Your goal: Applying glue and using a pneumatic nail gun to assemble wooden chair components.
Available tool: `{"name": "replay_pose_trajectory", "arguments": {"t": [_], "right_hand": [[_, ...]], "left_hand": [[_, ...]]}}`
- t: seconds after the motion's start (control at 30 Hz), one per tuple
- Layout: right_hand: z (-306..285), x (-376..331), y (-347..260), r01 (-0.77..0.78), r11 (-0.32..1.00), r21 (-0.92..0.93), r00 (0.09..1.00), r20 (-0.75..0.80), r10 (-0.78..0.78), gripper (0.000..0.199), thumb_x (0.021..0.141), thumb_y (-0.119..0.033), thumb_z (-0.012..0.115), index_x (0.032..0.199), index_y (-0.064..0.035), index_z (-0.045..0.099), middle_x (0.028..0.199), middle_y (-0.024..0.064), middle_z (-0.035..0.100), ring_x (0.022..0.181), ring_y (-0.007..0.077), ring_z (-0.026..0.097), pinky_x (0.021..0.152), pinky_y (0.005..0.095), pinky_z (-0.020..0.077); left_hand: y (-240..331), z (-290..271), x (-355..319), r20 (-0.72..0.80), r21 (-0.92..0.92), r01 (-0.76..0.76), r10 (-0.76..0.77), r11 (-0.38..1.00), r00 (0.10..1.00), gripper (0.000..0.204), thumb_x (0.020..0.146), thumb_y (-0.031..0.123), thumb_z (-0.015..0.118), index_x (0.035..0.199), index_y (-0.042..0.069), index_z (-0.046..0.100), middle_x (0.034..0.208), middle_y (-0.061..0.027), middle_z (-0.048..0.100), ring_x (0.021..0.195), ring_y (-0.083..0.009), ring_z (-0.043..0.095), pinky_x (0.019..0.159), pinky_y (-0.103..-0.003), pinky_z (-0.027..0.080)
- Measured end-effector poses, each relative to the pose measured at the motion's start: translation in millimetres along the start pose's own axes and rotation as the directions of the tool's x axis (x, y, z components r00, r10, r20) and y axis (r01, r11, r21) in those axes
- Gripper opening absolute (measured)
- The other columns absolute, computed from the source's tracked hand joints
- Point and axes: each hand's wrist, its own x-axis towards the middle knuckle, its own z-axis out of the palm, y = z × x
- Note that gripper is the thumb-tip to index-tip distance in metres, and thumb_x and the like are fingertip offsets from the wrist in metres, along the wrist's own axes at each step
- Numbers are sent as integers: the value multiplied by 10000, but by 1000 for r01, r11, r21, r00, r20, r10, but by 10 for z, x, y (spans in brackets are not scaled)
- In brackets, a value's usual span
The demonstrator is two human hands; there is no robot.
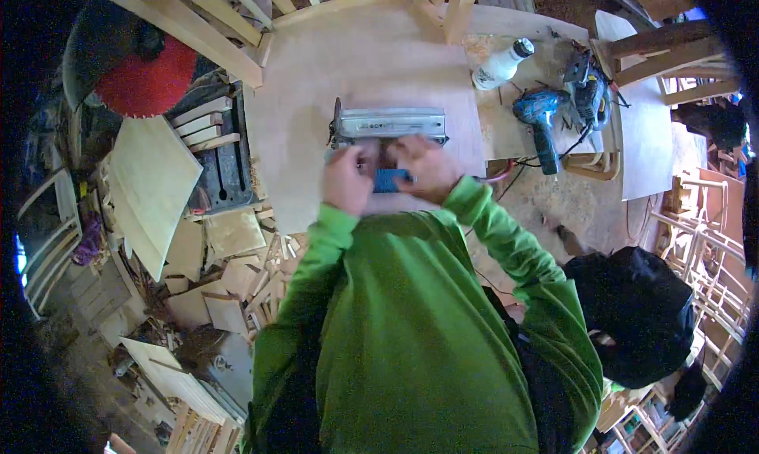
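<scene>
From my remote head view, a pale wooden board (364, 66) lies toward twelve o'clock. On it rests a silver metal tool (391, 124), its long body running nine to three. I judge the step in hand to be close two-handed work on it; the next move seems to call for steady, precise fingers. The left hand (348, 183) is at the tool's seven o'clock, the right hand (431, 169) at its five, a blue piece (386, 180) between them. Fingers curl at the tool's near edge, blurred; I cannot tell their opening or whether they grip anything.
</scene>
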Motion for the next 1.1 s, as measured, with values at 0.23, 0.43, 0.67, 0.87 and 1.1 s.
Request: {"name": "replay_pose_trajectory", "arguments": {"t": [0.23, 0.43, 0.67, 0.87, 1.1], "right_hand": [[743, 59, -340, -216, 966, -141, 976, -6, 218, 317, 694, -210, 587, 959, -48, 522, 896, 107, 560, 858, 275, 571, 712, 385, 473], [200, 114, -462, -238, 971, -15, 960, 146, 238, 456, 668, -271, 636, 1015, -13, 491, 865, 166, 597, 744, 341, 620, 676, 437, 493], [-907, 148, -790, -259, 773, 579, 959, 57, 279, 544, 665, -316, 713, 1102, -69, 503, 791, 133, 632, 766, 299, 619, 759, 367, 474], [-1685, 121, -1059, 154, 394, 906, 835, -332, 438, 284, 820, -138, 620, 1034, 10, 507, 741, 87, 511, 625, 148, 501, 564, 272, 420], [-1923, 109, -1135, 503, 85, 860, 760, -487, 431, 331, 865, -236, 557, 991, 36, 416, 648, 77, 438, 526, 143, 436, 490, 276, 360]], "left_hand": [[-290, -444, -278, 307, 37, 470, -458, 882, 834, 514, 789, 461, 618, 988, -12, 577, 852, -179, 642, 810, -255, 623, 713, -365, 473], [-498, -781, -253, 490, -338, 591, -398, 733, 775, 459, 899, 402, 505, 912, -47, 600, 763, -58, 607, 604, -140, 569, 621, -248, 481], [87, -1333, -166, 34, -796, 121, -156, 593, 987, 180, 900, 156, 513, 936, -11, 570, 881, -84, 585, 741, -148, 563, 661, -265, 463], [1227, -1022, -22, -136, -190, -433, 413, 881, 901, 870, 617, 186, 775, 1315, -16, 296, 1276, -214, 349, 1155, -340, 397, 965, -421, 346], [1552, -1119, 181, -325, 115, -701, 693, 704, 643, 419, 626, 155, 760, 1019, 88, 631, 958, -53, 537, 851, -239, 509, 741, -386, 397]]}}
